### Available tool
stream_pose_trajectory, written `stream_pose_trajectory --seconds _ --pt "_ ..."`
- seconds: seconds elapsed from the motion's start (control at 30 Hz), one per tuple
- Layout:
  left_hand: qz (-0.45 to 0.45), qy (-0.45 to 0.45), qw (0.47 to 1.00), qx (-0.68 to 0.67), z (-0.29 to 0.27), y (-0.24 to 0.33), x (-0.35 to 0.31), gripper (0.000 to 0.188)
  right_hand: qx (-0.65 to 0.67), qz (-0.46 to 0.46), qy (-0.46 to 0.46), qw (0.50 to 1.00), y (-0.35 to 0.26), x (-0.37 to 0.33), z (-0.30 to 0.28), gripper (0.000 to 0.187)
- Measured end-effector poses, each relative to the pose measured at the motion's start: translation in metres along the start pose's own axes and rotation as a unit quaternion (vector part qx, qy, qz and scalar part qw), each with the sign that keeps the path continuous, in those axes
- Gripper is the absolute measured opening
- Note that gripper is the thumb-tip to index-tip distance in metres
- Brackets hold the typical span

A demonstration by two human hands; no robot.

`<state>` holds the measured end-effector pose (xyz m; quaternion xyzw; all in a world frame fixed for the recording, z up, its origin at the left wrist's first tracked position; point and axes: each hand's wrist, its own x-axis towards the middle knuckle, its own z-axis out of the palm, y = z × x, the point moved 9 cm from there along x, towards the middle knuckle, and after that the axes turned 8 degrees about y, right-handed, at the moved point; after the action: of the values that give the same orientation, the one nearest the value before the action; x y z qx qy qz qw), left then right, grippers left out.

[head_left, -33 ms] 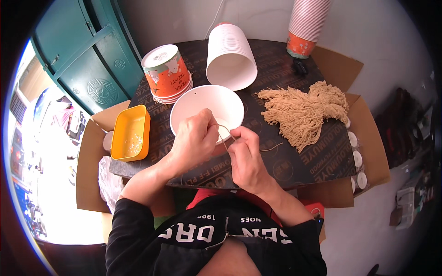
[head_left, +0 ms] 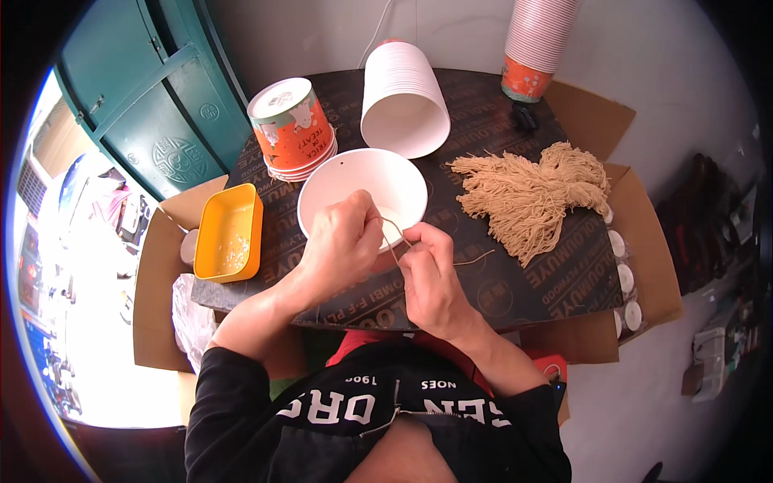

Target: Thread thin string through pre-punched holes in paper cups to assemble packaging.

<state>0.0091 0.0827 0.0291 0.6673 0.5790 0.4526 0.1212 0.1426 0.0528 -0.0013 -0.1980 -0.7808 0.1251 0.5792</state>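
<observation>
A white-lined paper bucket [head_left: 364,179] lies tipped toward me on the table, its mouth facing me, with a small dark hole near the far rim. In front of its near rim, my left hand [head_left: 338,241] is closed on a thin tan string [head_left: 477,259]. My right hand [head_left: 433,282] pinches the same string just to the right, and a short loop of it bends up between the two hands. One loose end sticks out to the right past my right hand. Where the string meets the bucket is hidden by my fingers.
A bundle of tan strings [head_left: 539,197] lies at the right. Behind are upside-down orange buckets [head_left: 291,129], a stack of white buckets [head_left: 403,97] on its side and a tall stack [head_left: 538,56]. A yellow tray [head_left: 229,233] with small clear bits stands left; cardboard boxes [head_left: 644,241] flank the table.
</observation>
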Motion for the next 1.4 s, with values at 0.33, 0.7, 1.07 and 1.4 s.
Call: stream_pose_trajectory --seconds 0.33,0.7,1.07,1.4 --pt "0.116 0.004 0.993 0.024 -0.002 0.014 -0.007 0.010 -0.002 0.042 0.076 0.996 0.007 -0.003 -0.010 0.014" --pt "0.370 0.019 0.928 0.044 -0.006 0.051 -0.020 0.028 0.362 0.426 0.079 0.825 0.057 -0.020 0.018 0.014" --pt "0.328 0.000 0.944 0.041 0.000 0.042 -0.016 0.022 0.448 0.457 0.102 0.762 0.060 -0.026 0.028 0.017" --pt "0.275 -0.017 0.960 0.046 0.004 0.038 -0.016 0.015 0.412 0.477 0.117 0.768 0.054 -0.030 0.022 0.025"
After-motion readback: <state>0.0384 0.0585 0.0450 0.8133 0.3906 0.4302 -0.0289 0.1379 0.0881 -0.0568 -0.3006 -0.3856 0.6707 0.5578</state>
